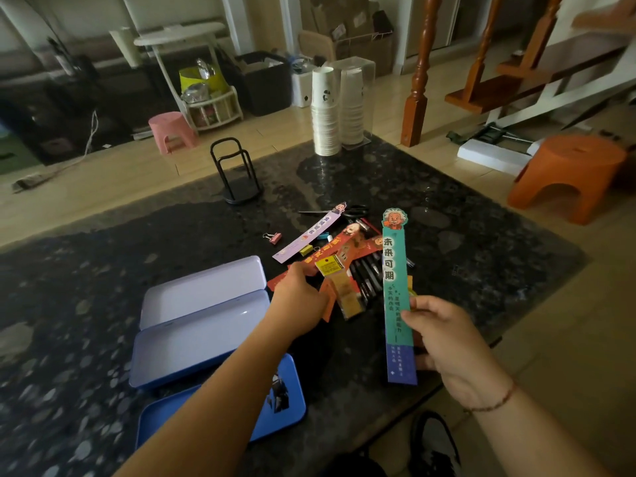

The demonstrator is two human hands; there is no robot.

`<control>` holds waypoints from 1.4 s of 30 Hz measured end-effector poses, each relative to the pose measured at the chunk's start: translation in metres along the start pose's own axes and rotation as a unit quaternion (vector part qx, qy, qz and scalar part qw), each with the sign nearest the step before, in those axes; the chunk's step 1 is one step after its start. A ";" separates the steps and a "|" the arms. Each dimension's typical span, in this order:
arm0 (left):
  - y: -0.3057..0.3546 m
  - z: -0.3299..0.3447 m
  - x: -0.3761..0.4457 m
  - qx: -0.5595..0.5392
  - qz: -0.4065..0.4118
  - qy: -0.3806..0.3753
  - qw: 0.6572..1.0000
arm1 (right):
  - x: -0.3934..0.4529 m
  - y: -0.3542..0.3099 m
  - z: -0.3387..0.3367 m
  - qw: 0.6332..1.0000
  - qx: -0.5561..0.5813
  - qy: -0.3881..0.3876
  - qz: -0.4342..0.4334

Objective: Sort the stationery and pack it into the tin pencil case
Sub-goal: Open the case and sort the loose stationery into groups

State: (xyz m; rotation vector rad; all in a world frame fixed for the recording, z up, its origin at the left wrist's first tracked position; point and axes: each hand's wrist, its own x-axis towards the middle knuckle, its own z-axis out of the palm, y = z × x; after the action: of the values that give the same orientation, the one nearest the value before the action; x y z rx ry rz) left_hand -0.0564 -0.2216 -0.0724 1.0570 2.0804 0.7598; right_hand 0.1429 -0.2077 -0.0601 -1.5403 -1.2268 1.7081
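A dim room with a pale tile floor (282,132). Upper left: a white side table (179,36) and a pink stool (172,130). Right: an orange stool (568,173), a wooden post (418,80) and stairs (516,77). The dark speckled bench (103,270) fills the lower frame.

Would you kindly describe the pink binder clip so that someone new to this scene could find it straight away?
Start at the dark stone table and find the open tin case near its middle. Beyond the case, left of the stationery pile, the pink binder clip lies alone. It is small, with wire handles, and sits apart from the lilac bookmark beside it.
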 end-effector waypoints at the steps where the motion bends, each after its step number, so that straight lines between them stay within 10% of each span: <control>1: 0.001 -0.006 -0.008 -0.050 -0.026 -0.013 0.998 | -0.001 0.000 0.000 1.000 0.015 -0.004 0.000; 10: -0.019 -0.015 -0.105 -0.244 0.048 0.003 0.968 | -0.011 0.006 0.017 0.976 0.147 -0.139 0.081; 28: -0.002 0.003 -0.084 -0.070 0.180 -0.109 0.975 | -0.005 -0.001 0.011 0.983 0.154 -0.088 0.045; 33: -0.001 -0.014 -0.022 0.165 0.294 0.072 0.939 | -0.001 -0.002 0.003 0.999 0.045 -0.010 -0.004; 37: -0.009 -0.033 0.045 0.413 0.126 0.090 0.898 | 0.000 -0.003 0.004 1.000 0.020 -0.007 0.008; 42: -0.016 -0.032 0.066 0.411 0.066 0.074 0.906 | 0.005 -0.006 0.005 1.000 0.016 -0.003 0.023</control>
State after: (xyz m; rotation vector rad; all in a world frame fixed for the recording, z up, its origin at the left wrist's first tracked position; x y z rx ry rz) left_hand -0.1180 -0.1798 -0.0846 1.6240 2.5468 -0.0353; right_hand 0.1362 -0.2027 -0.0578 -1.5568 -1.1695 1.7541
